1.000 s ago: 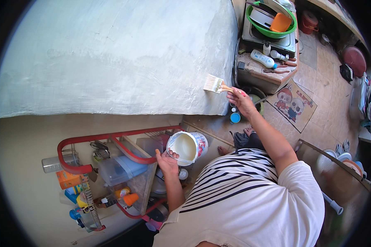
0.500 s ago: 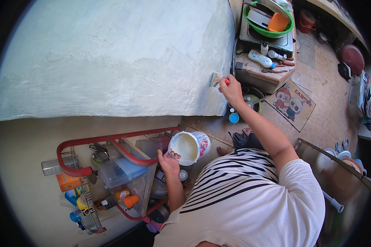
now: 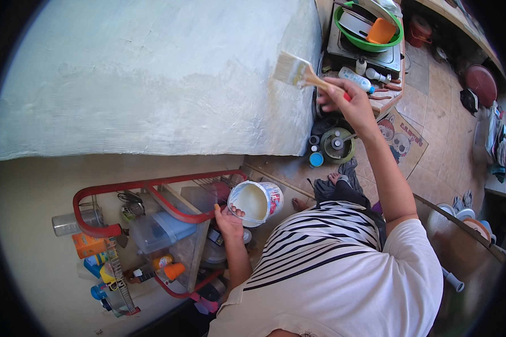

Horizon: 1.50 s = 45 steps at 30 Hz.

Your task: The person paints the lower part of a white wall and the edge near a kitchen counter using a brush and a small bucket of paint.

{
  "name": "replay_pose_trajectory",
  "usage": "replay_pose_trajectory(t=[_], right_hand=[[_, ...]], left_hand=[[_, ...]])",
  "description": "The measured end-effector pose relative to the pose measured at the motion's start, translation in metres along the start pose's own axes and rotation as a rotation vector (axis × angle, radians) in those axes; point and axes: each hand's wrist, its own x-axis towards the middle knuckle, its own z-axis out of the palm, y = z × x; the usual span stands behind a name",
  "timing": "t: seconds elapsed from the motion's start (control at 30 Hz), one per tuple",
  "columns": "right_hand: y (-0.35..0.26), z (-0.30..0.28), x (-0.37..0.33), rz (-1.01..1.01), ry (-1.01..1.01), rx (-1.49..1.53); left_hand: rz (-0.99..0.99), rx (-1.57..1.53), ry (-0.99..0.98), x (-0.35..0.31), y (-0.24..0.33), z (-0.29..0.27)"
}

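My right hand [image 3: 351, 104] is closed round the wooden handle of a flat paintbrush [image 3: 293, 71]. Its wide pale bristles point left, in front of the whitish wall [image 3: 152, 84]; whether they touch it I cannot tell. Wet-looking strokes and greyer patches mark that wall near its right edge. Low in front of my body, my left hand [image 3: 229, 222] grips the rim of a white plastic bucket [image 3: 274, 199]. The bucket is tilted and has pale paint [image 3: 250, 202] inside.
A red-framed rack [image 3: 152, 184] with plastic containers stands at the left, under the painted part. At the right are a stove counter with a green basin [image 3: 351, 42], bottles and pliers. A round green gas cylinder [image 3: 338, 147], a blue-topped can [image 3: 316, 160] and a printed mat [image 3: 407, 147] are on the floor.
My right hand has lifted the paintbrush up and away from the wall's lower right edge, nearer to the camera. The left hand with the bucket has stayed nearly still.
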Motion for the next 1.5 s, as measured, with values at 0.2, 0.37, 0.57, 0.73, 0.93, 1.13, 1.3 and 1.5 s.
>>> replay_pose_trajectory(t=[0.2, 0.37, 0.57, 0.73, 0.93, 1.13, 1.3, 1.5], right_hand=[[0.058, -0.015, -0.035, -0.09, -0.386, -0.368], [0.08, -0.008, -0.018, -0.215, -0.565, -0.611], [0.098, -0.037, 0.042, -0.419, -0.363, -0.72], [0.091, -0.062, 0.066, -0.405, -0.097, -0.755], [0.122, -0.036, 0.055, -0.377, 0.071, -0.653], [0.108, 0.048, -0.051, -0.168, -0.272, -0.606], [0.1, 0.048, -0.099, -0.129, -0.545, -0.525], [0.093, 0.041, -0.069, -0.128, -0.787, -0.564]], left_hand=[[0.009, 0.01, 0.04, -0.002, -0.004, -0.008], [0.01, 0.008, 0.055, -0.001, -0.007, -0.01], [0.012, 0.019, 0.084, -0.008, -0.012, -0.004], [0.011, 0.006, 0.134, -0.018, -0.021, -0.001], [-0.018, -0.005, 0.103, -0.018, -0.03, -0.002], [0.006, 0.012, 0.129, -0.02, -0.04, 0.003], [-0.012, 0.011, 0.161, -0.018, -0.05, 0.0], [-0.006, 0.0, 0.162, -0.019, -0.056, 0.003]])
